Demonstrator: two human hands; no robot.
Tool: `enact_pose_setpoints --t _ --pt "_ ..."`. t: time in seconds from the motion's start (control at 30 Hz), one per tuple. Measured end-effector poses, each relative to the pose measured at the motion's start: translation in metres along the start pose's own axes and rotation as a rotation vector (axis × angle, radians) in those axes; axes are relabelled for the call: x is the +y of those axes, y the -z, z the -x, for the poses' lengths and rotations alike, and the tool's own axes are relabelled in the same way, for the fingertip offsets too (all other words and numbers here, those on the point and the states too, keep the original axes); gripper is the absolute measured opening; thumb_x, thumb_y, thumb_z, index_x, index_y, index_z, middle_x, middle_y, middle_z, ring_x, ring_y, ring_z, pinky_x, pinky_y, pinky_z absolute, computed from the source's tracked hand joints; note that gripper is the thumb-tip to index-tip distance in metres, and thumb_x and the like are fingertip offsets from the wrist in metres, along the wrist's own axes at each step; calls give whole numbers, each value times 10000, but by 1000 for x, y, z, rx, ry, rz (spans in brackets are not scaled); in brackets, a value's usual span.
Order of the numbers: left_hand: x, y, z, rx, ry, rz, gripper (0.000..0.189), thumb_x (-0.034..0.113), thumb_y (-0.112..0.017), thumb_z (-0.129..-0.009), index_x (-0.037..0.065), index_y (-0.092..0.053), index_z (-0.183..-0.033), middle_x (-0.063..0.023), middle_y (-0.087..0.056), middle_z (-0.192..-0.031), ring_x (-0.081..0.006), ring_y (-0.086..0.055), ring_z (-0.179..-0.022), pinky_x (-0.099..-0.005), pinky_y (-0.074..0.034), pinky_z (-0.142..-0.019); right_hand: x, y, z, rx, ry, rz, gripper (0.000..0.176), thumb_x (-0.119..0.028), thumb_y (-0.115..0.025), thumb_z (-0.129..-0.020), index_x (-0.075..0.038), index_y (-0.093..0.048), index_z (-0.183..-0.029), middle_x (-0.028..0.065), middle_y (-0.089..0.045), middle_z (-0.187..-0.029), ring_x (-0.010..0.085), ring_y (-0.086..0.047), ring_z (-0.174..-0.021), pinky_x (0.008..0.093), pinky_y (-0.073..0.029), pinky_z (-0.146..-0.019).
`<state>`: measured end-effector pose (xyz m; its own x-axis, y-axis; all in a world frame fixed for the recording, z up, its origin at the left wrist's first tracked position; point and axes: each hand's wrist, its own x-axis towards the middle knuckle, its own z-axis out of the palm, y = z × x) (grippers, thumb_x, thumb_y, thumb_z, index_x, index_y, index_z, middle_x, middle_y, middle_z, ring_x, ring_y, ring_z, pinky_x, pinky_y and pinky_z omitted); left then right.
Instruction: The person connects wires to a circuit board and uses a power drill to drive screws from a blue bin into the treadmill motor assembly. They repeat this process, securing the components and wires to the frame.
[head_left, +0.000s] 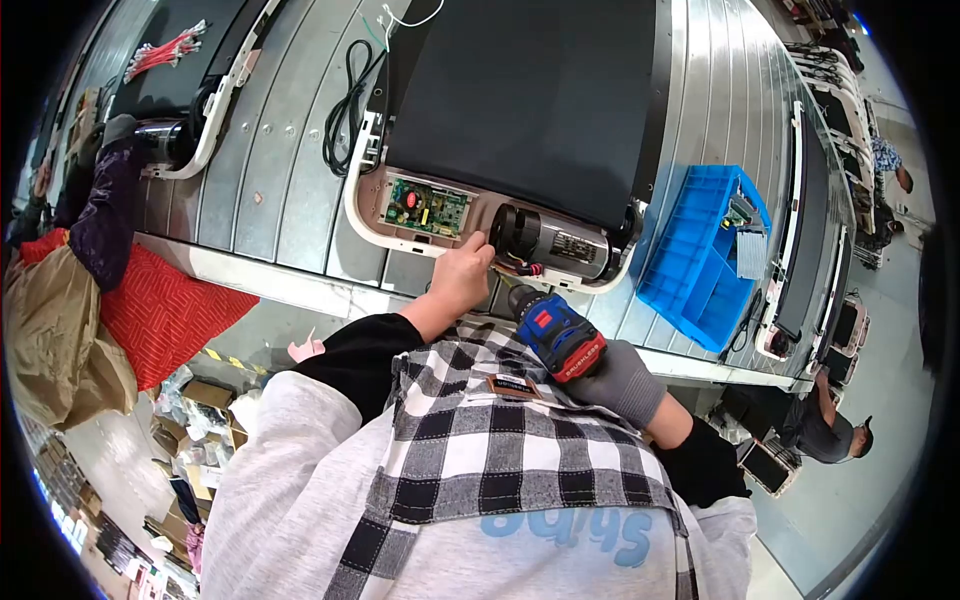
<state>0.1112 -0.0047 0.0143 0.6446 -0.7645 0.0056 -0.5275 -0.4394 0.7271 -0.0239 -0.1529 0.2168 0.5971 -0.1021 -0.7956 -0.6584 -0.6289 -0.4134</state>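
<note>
The left hand's (pixel 458 278) fingertips (pixel 478 241) are bunched together and press into the gap between the green board (pixel 428 206) and the motor (pixel 556 246), though I cannot tell whether they pinch anything. The gloved right hand (pixel 622 382) is clamped around the grip of the blue drill (pixel 548 330), held low near the chest with its nose towards the motor. Board and motor sit in the open end of a treadmill (pixel 530 90) on the metal line (pixel 270 170), with a black cable (pixel 345 100) to its left and a blue bin (pixel 700 255) to its right.
</note>
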Motion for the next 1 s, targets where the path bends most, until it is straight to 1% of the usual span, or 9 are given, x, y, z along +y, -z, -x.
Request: enact_pose_setpoints --t 0.13,0.27,0.4,0.47,0.5,0.6,0.8,0.9,1.0 --pt "-6 -4 -1 -37 11 35 40 14 -538 -746 42 -530 -773 -118 -514 -845 -389 -549 -623 -485 -438 -541 -15 13 -8 -75 -67 59 487 -479 -641 -711 -107 -597 -1023 167 -652 -839 355 -619 -805 401 -497 -731" --pt "-11 -2 -1 -77 -10 86 63 -12 -546 -743 24 -529 -791 -125 -510 -862 -376 -559 -671 -462 -446 -558 -18 13 -13 -166 -95 189 641 -474 -655 -680 -91 -480 -1164 195 -640 -806 356 -625 -776 412 -498 -719" --pt "-7 5 -3 -105 -19 109 110 -54 -507 -681 16 -492 -764 -132 -475 -848 -366 -555 -666 -459 -449 -554 -32 21 -18 -246 -111 268 586 -406 -691 -657 -77 -479 -1093 192 -635 -826 361 -625 -779 438 -498 -713" --pt "-5 7 -3 -105 -1 142 114 -49 -503 -721 24 -512 -808 -132 -496 -867 -377 -558 -684 -467 -441 -561 -34 24 -22 -304 -100 320 576 -385 -702 -650 -62 -479 -1072 191 -633 -822 363 -624 -784 448 -497 -711" --pt "-4 8 -3 -104 6 157 118 -47 -501 -741 27 -522 -830 -133 -506 -877 -382 -559 -694 -470 -437 -565 -35 23 -24 -301 -100 311 568 -375 -706 -646 -36 -475 -1039 192 -628 -822 363 -623 -797 455 -499 -703" --pt "-1 12 -6 -123 9 155 129 -74 -486 -685 12 -490 -781 -139 -467 -848 -376 -548 -680 -461 -448 -571 -34 21 -25 -263 -86 314 563 -379 -704 -649 -21 -473 -1016 196 -628 -824 365 -624 -795 457 -502 -692" --pt "-2 13 -7 -147 16 174 134 -67 -495 -681 12 -492 -789 -136 -474 -863 -377 -551 -683 -469 -447 -572 -47 34 -30 -362 -118 333 564 -378 -701 -650 -13 -473 -1016 197 -635 -840 369 -627 -787 457 -502 -689" --pt "-2 13 -6 -145 22 165 135 -64 -496 -681 14 -494 -791 -134 -477 -873 -376 -552 -681 -470 -448 -572 -45 29 -29 -323 -121 319 569 -375 -697 -652 -5 -473 -1022 199 -636 -850 367 -628 -797 455 -503 -691" --pt "-3 14 -6 -149 17 173 136 -63 -497 -680 17 -494 -791 -133 -477 -877 -375 -552 -679 -469 -450 -573 -50 34 -32 -371 -126 339 578 -380 -694 -654 -1 -471 -1029 198 -637 -847 368 -628 -800 456 -503 -691"
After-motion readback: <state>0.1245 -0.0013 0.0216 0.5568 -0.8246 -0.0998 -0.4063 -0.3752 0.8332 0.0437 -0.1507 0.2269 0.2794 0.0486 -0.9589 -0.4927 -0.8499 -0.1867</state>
